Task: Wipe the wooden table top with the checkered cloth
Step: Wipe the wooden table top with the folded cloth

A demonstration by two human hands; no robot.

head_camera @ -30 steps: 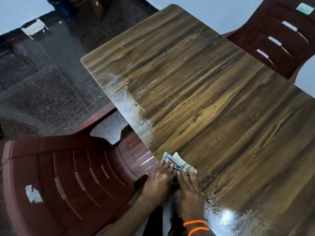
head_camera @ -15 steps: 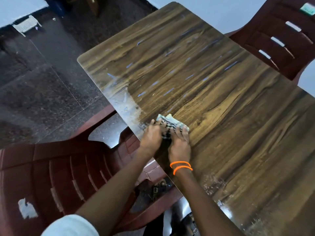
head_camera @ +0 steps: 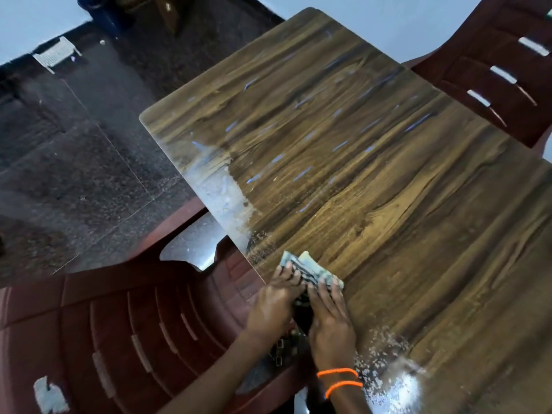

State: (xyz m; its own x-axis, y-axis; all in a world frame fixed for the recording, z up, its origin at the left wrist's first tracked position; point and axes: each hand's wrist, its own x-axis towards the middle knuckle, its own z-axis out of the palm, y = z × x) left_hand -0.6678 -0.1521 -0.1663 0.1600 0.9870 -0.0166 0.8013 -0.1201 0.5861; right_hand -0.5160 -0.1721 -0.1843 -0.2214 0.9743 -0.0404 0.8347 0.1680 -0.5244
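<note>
The wooden table top (head_camera: pixel 373 180) fills the middle and right of the head view, its grain dark brown with pale streaks. A folded checkered cloth (head_camera: pixel 310 268) lies flat on it close to the near left edge. My left hand (head_camera: pixel 273 306) presses on the cloth's left part, fingers over the table edge. My right hand (head_camera: pixel 330 318), with orange bands at the wrist, presses on its right part. Both hands lie side by side on the cloth. A whitish dusty patch (head_camera: pixel 221 186) runs along the left edge, and pale specks (head_camera: pixel 385 354) lie near the right wrist.
A maroon plastic chair (head_camera: pixel 113 333) stands against the table's left edge, below my arms. Another maroon chair (head_camera: pixel 501 73) sits at the far right corner. Dark speckled floor tiles (head_camera: pixel 74 162) spread to the left, with a white wall behind.
Both hands drew the cloth back toward me along the left edge after pushing it farther out half a second ago. The arms are more bent now.
</note>
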